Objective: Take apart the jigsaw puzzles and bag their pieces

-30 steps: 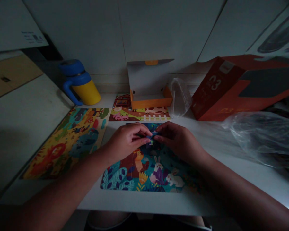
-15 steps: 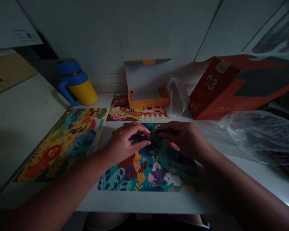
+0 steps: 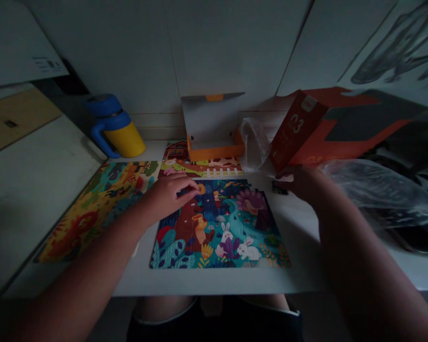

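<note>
A blue forest jigsaw puzzle (image 3: 221, 228) with rabbits lies flat on the white table (image 3: 214, 282) in front of me. My left hand (image 3: 169, 194) rests on the puzzle's upper left corner, its fingers curled and pressed on the pieces there. My right hand (image 3: 299, 183) has gone to the table beyond the puzzle's upper right corner, fingers bent over a small dark piece (image 3: 278, 190) beside a white scrap. Whether it grips that piece is unclear in the dim light.
A yellow animal puzzle (image 3: 100, 209) lies to the left, a farm puzzle (image 3: 199, 167) behind. An open orange box (image 3: 214, 133), a blue-and-yellow cup (image 3: 116, 128), a red box (image 3: 328, 128) and clear plastic bags (image 3: 378, 190) crowd the back and right.
Both hands were pinched together over the puzzle's top middle. My right hand has swung out right to the table by the red box; my left has shifted slightly left.
</note>
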`<state>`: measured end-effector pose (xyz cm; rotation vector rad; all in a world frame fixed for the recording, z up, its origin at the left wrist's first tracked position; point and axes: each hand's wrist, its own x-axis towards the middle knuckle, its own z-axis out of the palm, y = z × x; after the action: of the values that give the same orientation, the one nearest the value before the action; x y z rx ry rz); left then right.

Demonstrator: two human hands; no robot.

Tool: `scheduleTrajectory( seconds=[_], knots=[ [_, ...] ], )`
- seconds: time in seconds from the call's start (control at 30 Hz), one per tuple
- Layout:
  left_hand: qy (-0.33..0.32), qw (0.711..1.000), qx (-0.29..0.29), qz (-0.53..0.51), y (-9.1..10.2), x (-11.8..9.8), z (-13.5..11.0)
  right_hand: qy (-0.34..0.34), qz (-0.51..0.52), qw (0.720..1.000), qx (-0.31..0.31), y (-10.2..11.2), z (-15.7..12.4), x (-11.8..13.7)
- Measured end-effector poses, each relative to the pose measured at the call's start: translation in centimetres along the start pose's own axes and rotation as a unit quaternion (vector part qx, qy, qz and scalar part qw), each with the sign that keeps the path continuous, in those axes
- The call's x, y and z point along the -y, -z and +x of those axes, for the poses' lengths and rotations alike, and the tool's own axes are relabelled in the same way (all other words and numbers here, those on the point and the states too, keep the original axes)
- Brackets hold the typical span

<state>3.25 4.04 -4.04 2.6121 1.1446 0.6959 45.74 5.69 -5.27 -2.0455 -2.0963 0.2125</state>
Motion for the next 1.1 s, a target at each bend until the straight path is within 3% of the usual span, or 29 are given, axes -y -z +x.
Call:
scheduleTrajectory(
  seconds=[0.07, 0.13, 0.23, 0.3, 0.4, 0.57, 0.7, 0.8, 1.0, 1.1],
  knots=[
    [0.023, 0.998, 0.056, 0.022, 0.9, -0.7, -1.3, 0.036, -0.048, 0.995, -0.076, 0.5, -1.5, 1.1],
    [0.049, 0.991, 0.12, 0.04, 1.8, -1.5, -3.9, 0.07, -0.055, 0.99, -0.109, 1.4, -4.0, 2.4],
    [0.066, 0.984, 0.153, 0.067, 2.6, -2.4, -9.3, 0.197, 0.023, 0.979, -0.054, 2.2, -9.4, 4.3],
    [0.066, 0.982, 0.156, 0.079, 2.8, -2.4, -12.5, 0.272, 0.056, 0.959, 0.049, 2.1, -13.0, 5.0],
    [0.052, 0.985, 0.149, 0.077, 3.0, -2.2, -15.3, 0.325, 0.02, 0.942, 0.079, 0.9, -16.5, 4.9],
    [0.02, 0.983, 0.156, 0.091, 3.4, -3.1, -15.1, 0.338, -0.013, 0.94, 0.049, -0.2, -17.0, 4.3],
    [-0.011, 0.968, 0.187, 0.168, 3.5, -4.7, -14.6, 0.43, -0.133, 0.891, 0.057, 0.9, -16.4, 5.7],
    [-0.046, 0.962, 0.185, 0.195, 3.1, -5.4, -15.0, 0.474, -0.161, 0.864, 0.041, 1.5, -16.4, 6.7],
    [-0.07, 0.951, 0.155, 0.258, 2.0, -5.6, -15.9, 0.484, -0.141, 0.864, -0.012, 1.1, -16.3, 6.7],
    [-0.089, 0.947, 0.146, 0.27, 1.8, -5.4, -15.6, 0.461, -0.112, 0.88, -0.019, 0.7, -15.9, 6.2]
  ],
)
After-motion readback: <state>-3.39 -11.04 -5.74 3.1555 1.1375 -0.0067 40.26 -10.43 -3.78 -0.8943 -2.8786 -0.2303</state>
